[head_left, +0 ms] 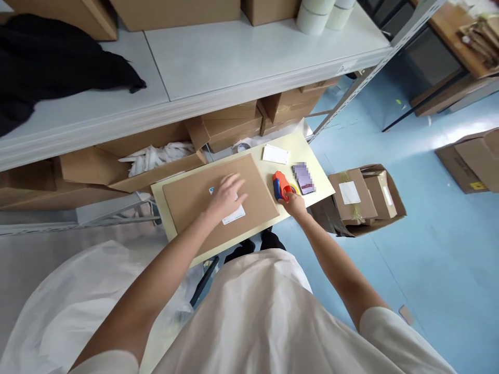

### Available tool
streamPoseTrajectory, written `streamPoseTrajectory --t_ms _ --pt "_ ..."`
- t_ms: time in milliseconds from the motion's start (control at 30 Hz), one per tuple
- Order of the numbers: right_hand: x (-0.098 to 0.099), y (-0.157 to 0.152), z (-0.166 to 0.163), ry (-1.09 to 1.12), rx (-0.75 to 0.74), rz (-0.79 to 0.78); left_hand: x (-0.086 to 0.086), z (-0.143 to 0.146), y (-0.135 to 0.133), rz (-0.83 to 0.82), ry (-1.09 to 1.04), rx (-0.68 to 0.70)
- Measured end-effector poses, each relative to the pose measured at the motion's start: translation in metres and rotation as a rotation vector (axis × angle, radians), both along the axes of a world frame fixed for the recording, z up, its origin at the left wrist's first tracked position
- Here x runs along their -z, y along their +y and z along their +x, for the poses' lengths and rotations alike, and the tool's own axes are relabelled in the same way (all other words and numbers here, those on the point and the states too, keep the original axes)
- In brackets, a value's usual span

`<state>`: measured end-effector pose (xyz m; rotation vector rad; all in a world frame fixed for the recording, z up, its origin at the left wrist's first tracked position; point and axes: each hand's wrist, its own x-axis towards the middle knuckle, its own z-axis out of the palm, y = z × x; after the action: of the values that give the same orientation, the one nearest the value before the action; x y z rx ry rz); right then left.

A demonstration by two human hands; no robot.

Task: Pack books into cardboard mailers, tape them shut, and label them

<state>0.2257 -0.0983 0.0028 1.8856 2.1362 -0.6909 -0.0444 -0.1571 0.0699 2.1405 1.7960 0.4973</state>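
My right fingers (290, 197) are curled round the near end of the dispenser (279, 184), which sits on the surface (320, 179), long axis running roughly 11 to 5 o'clock. My left fingers (236, 185), spread apart, are over the label (235, 214) on the box (255, 189); whether they press, I can't tell. From them the dispenser lies at 3 o'clock, just beyond the box's edge, so my right is nearer.

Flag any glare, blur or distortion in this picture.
Head view: glare whitens the blue floor toward the right; the shelf's front edge looks slightly bowed; pixel blocks mask the phone; the far-right carton looks soft, while the red tape dispenser shows fairly clearly.
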Motion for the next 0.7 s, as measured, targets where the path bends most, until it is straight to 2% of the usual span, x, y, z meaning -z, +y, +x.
streamPoseTrajectory --t_ms 100,167,233,367,433,533,600,700 --pt "0.019 0.007 -0.015 0.005 0.007 -0.060 0.007 0.043 0.031 -0.040 0.062 0.276" --pt "0.030 0.012 -0.021 0.020 0.038 -0.101 0.013 0.059 0.043 -0.080 0.100 0.349" --pt "0.038 0.014 -0.020 0.043 0.050 -0.136 0.018 0.063 0.047 -0.128 0.129 0.356" --pt "0.042 0.016 0.010 0.237 0.027 -0.132 0.010 0.063 0.056 -0.241 0.102 0.268" --pt "0.040 0.017 0.035 0.468 0.061 -0.146 0.001 0.065 0.068 -0.314 0.027 0.135" --pt "0.039 0.024 0.068 0.928 0.170 -0.248 -0.007 0.076 0.099 -0.445 -0.162 -0.102" --pt "0.041 0.029 0.081 1.156 0.231 -0.327 -0.007 0.086 0.121 -0.623 -0.368 -0.171" --pt "0.047 0.038 0.087 1.280 0.284 -0.436 0.000 0.103 0.146 -0.964 -0.696 -0.166"
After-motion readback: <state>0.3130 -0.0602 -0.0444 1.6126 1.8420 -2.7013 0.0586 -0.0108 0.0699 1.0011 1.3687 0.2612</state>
